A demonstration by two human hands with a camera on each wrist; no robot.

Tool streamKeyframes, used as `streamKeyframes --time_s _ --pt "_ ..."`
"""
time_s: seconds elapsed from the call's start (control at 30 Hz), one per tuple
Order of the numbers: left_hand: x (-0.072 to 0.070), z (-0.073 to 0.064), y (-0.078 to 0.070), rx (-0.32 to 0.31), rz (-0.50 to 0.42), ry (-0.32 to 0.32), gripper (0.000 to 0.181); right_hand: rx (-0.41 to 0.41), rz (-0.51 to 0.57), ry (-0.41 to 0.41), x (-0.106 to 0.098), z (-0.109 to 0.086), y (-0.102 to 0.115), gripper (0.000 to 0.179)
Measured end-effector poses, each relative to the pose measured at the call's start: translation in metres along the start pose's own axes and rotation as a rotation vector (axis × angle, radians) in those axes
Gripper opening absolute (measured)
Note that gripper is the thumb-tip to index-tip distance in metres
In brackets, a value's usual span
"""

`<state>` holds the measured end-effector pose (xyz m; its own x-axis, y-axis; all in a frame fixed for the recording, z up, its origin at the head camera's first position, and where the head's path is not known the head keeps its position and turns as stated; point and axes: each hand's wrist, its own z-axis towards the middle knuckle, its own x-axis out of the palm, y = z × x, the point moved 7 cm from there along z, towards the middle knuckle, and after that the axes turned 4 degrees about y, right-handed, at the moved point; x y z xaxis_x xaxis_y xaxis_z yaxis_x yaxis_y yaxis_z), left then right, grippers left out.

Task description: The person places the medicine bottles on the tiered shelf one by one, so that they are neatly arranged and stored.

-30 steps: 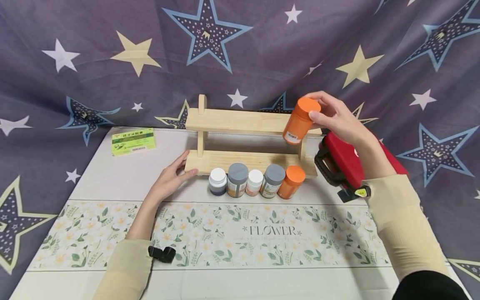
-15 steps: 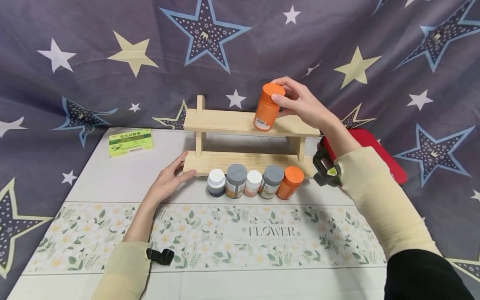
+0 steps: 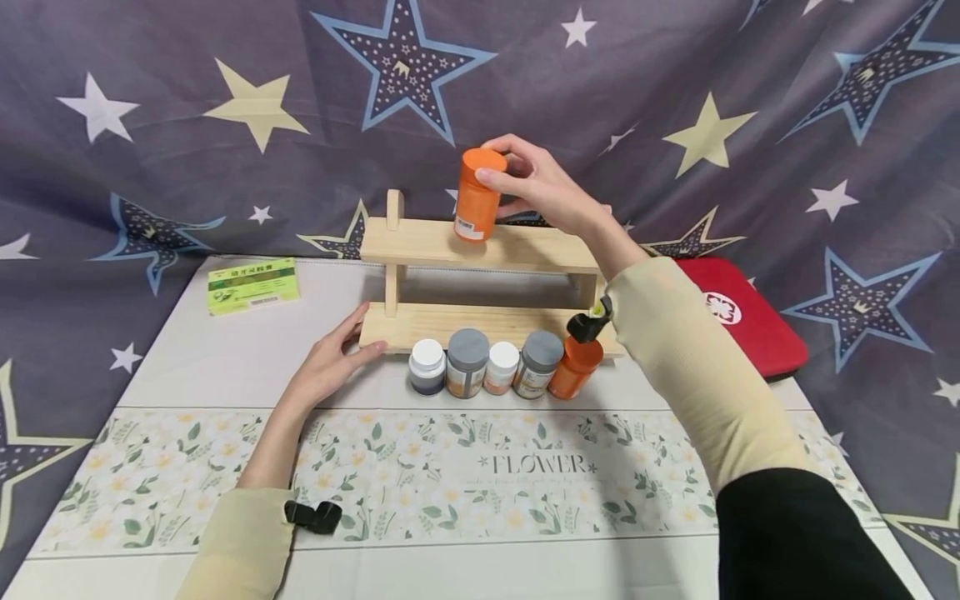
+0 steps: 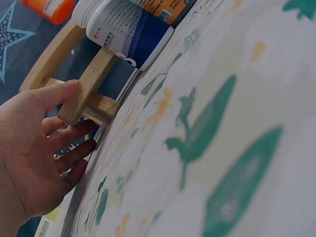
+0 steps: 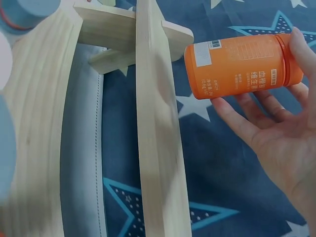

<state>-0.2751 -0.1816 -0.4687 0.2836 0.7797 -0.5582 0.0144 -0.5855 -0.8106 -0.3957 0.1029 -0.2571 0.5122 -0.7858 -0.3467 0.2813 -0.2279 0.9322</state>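
Note:
An orange pill bottle with an orange cap is in my right hand, thumb and fingers around its upper part. It is raised over the left half of the upper plank of a two-tier wooden rack. The right wrist view has the bottle's label and its base apart from the plank. My left hand grips the left end of the rack's lower plank, with the thumb on one side and fingers on the other.
In front of the rack stand a white-capped bottle, two grey-capped ones, a smaller white-capped one and another orange bottle. A green-yellow box lies left. A red case lies right. A star-printed curtain hangs behind.
My right hand has carried the orange pill bottle leftward and slightly up, from the rack's right end to above its left half. My left hand has kept its hold on the rack.

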Motion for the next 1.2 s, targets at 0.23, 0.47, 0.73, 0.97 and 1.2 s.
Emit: streamKeyframes --time_s 0.23,0.47,0.73,0.97,1.2 --pt "0.001 0.000 -0.001 0.009 0.000 -0.002 0.094 -0.005 -0.020 0.014 0.017 0.019 -0.002 0.040" --pt "0.001 0.000 -0.001 0.012 -0.001 0.002 0.093 0.017 -0.031 0.007 0.032 0.032 -0.004 0.043" --pt "0.001 0.001 -0.003 0.008 -0.011 0.006 0.092 0.046 0.007 0.007 0.046 0.039 -0.010 0.046" --pt "0.002 0.001 -0.004 0.018 -0.013 0.012 0.092 0.043 0.002 0.002 0.051 0.041 -0.014 0.046" --pt "0.001 0.000 -0.003 0.014 -0.017 0.005 0.092 0.036 -0.013 0.011 0.055 0.043 -0.012 0.048"
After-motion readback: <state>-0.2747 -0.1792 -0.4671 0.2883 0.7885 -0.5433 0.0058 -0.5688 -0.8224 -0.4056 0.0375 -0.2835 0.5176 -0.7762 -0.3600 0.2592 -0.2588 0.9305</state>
